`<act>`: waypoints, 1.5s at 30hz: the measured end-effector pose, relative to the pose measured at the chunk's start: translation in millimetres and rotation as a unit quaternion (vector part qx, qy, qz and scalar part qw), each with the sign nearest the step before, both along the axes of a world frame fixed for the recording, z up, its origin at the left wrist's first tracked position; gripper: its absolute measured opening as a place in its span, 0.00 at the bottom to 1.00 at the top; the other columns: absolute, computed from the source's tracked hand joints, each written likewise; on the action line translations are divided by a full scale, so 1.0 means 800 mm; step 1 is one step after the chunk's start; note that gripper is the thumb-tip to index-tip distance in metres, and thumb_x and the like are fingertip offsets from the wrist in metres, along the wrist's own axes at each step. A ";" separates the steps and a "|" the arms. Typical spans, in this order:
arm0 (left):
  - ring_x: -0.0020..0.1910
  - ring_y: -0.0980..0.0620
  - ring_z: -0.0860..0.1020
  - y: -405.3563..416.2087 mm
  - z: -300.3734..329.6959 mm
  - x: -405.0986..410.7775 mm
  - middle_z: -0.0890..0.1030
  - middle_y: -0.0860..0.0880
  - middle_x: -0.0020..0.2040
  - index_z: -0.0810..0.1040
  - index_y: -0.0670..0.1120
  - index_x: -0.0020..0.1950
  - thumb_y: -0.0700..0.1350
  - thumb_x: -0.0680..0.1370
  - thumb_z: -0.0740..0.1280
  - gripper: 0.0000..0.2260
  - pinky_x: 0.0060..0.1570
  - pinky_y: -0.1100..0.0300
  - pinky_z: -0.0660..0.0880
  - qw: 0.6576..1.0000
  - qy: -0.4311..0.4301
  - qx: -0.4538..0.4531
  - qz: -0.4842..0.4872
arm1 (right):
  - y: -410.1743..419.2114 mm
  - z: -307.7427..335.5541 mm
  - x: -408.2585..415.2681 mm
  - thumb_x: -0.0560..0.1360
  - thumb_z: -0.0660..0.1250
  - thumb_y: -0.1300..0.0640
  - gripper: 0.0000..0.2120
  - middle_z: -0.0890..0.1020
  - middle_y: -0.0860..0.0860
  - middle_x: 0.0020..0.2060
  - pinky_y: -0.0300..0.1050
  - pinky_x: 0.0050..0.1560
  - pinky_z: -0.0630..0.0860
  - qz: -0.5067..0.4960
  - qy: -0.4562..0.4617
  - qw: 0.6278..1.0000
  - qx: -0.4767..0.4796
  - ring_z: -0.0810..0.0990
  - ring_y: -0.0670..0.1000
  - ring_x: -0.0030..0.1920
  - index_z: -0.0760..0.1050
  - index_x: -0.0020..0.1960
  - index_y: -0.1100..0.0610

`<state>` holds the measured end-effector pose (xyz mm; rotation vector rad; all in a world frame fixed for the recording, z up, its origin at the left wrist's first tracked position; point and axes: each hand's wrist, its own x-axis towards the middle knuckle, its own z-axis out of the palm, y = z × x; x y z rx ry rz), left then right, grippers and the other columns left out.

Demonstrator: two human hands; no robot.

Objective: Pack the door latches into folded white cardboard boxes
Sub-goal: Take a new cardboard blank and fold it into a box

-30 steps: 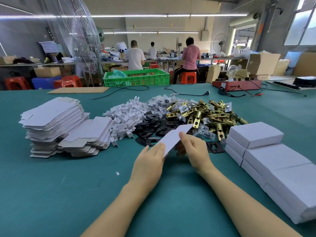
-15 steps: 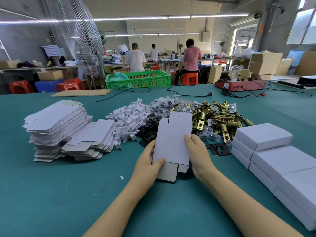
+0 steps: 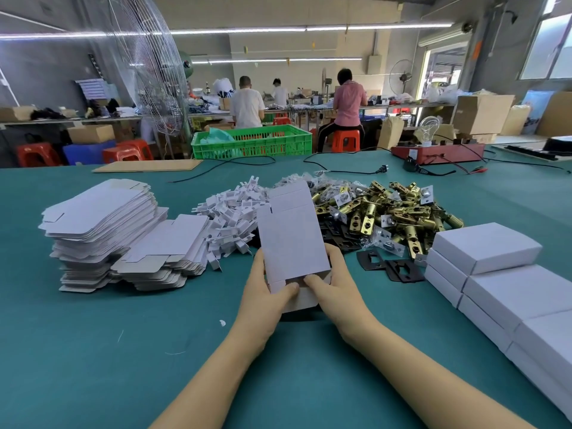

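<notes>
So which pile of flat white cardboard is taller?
The left stack of flat boxes, farthest from the hands, is taller. The lower stack leans against its right side, beside the white plastic pieces.

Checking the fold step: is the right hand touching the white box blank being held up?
Touching. The head view shows the right hand gripping the white box blank, thumb pressed on its lower flap beside the left hand.

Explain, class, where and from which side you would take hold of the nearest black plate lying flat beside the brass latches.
Probably best pinch the black plate by its near edge, coming from the front with the right hand. It lies flat on the green table, with the closed white boxes crowding its right side, another plate overlapping its left and the latch pile behind it.
</notes>
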<state>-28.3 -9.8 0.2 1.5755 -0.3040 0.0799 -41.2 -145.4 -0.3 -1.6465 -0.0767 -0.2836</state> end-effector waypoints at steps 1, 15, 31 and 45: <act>0.59 0.56 0.79 -0.002 0.001 -0.001 0.80 0.64 0.56 0.70 0.62 0.64 0.28 0.74 0.67 0.31 0.55 0.63 0.78 1.000 -0.008 0.008 -0.001 | -0.001 0.000 0.000 0.77 0.64 0.61 0.19 0.79 0.41 0.55 0.41 0.56 0.75 -0.007 -0.002 1.000 -0.010 0.77 0.42 0.58 0.67 0.62 0.42; 0.70 0.60 0.63 -0.012 -0.001 -0.010 0.64 0.51 0.75 0.50 0.44 0.80 0.40 0.83 0.58 0.27 0.62 0.76 0.57 0.982 -0.052 0.172 0.053 | 0.003 -0.002 -0.005 0.75 0.56 0.67 0.37 0.72 0.46 0.35 0.31 0.31 0.66 -0.086 -0.073 0.958 -0.265 0.70 0.42 0.33 0.45 0.79 0.50; 0.45 0.52 0.84 0.005 0.013 -0.005 0.87 0.50 0.45 0.80 0.46 0.55 0.58 0.70 0.70 0.20 0.51 0.50 0.80 0.992 0.066 -0.090 0.066 | 0.012 0.011 -0.018 0.78 0.59 0.65 0.40 0.78 0.55 0.58 0.49 0.47 0.74 -0.067 -0.145 0.923 -0.349 0.78 0.58 0.51 0.32 0.71 0.44; 0.53 0.49 0.83 0.005 0.013 -0.001 0.86 0.48 0.52 0.80 0.48 0.57 0.49 0.72 0.70 0.15 0.48 0.55 0.81 0.990 0.047 -0.127 -0.036 | -0.005 0.033 -0.012 0.74 0.64 0.41 0.15 0.81 0.46 0.50 0.37 0.46 0.78 -0.029 -0.075 0.997 0.000 0.81 0.42 0.49 0.72 0.56 0.48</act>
